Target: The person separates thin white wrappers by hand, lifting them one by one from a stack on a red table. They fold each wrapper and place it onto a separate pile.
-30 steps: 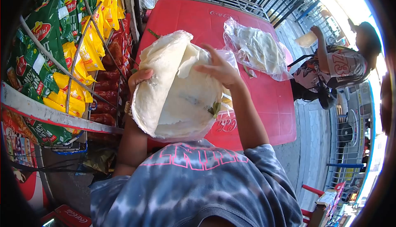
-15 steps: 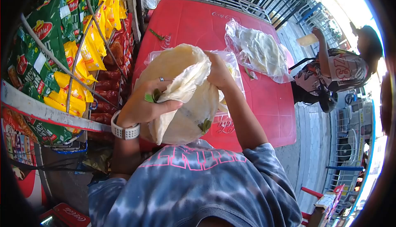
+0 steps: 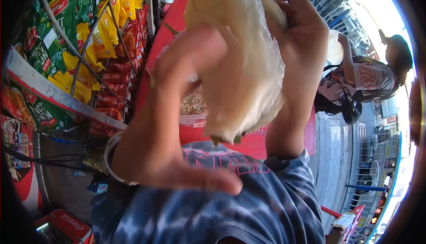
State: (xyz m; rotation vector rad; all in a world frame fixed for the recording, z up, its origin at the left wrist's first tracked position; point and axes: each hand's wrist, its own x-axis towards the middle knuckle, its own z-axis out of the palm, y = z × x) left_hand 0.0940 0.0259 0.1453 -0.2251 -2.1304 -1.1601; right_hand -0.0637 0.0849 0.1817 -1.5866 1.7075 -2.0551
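A folded stack of thin, pale, round wrappers (image 3: 244, 66) hangs high in front of my chest. My right hand (image 3: 306, 26) grips its upper right edge, with the fingers curled round behind it. My left hand (image 3: 159, 124), smeared by motion, is beside the stack on the left. Its thumb stretches far out to the right, while its fingertips overlap the upper left of the wrappers. Bits of green leaf (image 3: 226, 139) poke out at the stack's bottom edge. Partly hidden below it, brown shredded food (image 3: 194, 102) shows in clear plastic.
Under the wrappers stands a red table (image 3: 306, 133). Snack packets (image 3: 117, 86) hang close on my left behind a metal rail (image 3: 62, 95). On the right, a person in a cap (image 3: 372, 77) stands beyond the table with a pale sheet in hand.
The wrappers have come up off the table towards me, in my right hand. My left hand has loosened from them and spread its thumb away. Shredded food now shows underneath.
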